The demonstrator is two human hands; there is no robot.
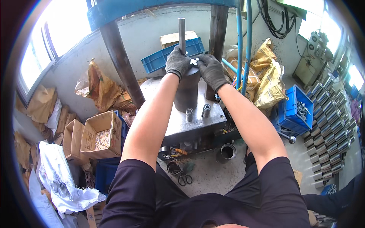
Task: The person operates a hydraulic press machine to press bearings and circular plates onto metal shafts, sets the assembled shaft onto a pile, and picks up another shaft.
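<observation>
Both my hands wear dark grey gloves and meet over the top of a dark upright cylinder [186, 93]. My left hand [177, 62] is closed round the lower end of an upright metal rod [181, 32]. Beside it, my right hand [211, 71] has its fingers closed at a small pale, shiny piece [194, 62], whose kind I cannot make out. The cylinder stands on a grey metal press table [171, 127]. Near the table's front edge, a short metal sleeve [189, 114] and a second metal sleeve [206, 110] stand upright.
Press columns [122, 60] rise on both sides beneath a blue crossbeam [159, 8]. Behind is a blue crate [173, 55]. Cardboard boxes [100, 133] stand left; a blue bin [295, 110] and stacked metal cylinders [327, 133] right. Scissors [185, 179] and a metal pot [227, 152] lie below.
</observation>
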